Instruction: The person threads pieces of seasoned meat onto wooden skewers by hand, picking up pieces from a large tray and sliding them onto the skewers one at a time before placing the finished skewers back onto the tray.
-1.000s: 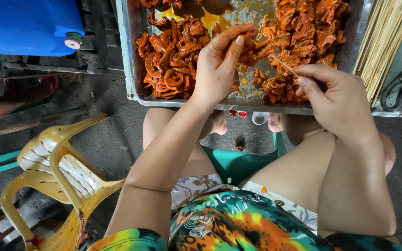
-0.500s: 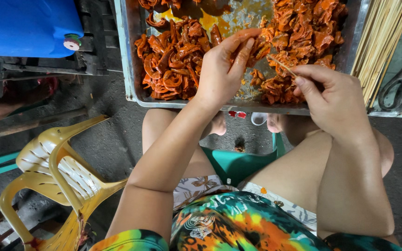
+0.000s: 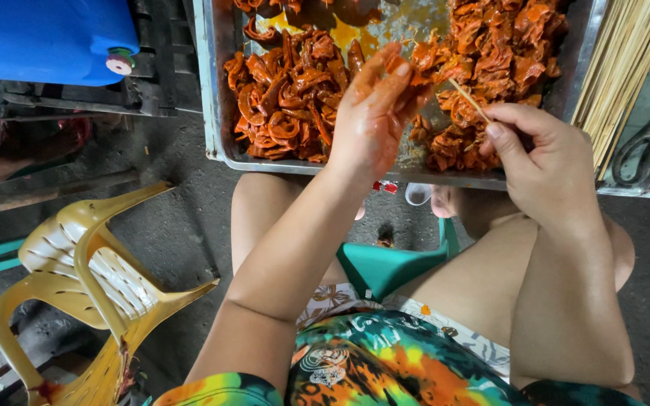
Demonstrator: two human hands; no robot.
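Your left hand [image 3: 374, 113] pinches one orange marinated meat strip [image 3: 420, 59] at the thin bamboo skewer [image 3: 469, 100] gripped in your right hand [image 3: 543, 154], with the skewer's visible tip bare and the dented metal tray [image 3: 216, 90] heaped with unskewered pieces.

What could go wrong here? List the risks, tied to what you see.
1. The skewer in the right hand points toward the left hand, which pinches a meat piece; a slip might prick a finger.
2. The left hand looks sauce-coated, so the piece could slide free.
3. The metal tray overhangs the knees; a bump might tip it.
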